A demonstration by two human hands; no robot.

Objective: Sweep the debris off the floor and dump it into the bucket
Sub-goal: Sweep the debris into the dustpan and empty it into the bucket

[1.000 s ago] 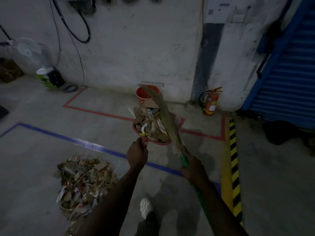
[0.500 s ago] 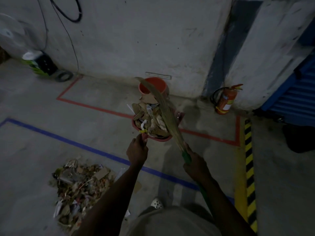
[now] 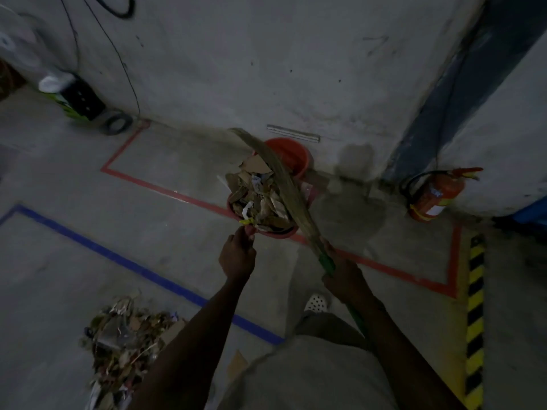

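Lower left, a debris pile (image 3: 124, 335) lies unswept. At centre the bucket (image 3: 291, 152) stands by the wall. A full pan (image 3: 275, 233), gripped by the left hand (image 3: 238, 255), hangs before it, undumped. The right hand (image 3: 340, 276) fingers wrap the broom (image 3: 284, 184).

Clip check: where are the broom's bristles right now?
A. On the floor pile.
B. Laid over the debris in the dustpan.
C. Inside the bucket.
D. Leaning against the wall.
B: the broom bristles lie across the debris heaped in the red dustpan that the left hand holds up; the orange bucket stands beyond it.
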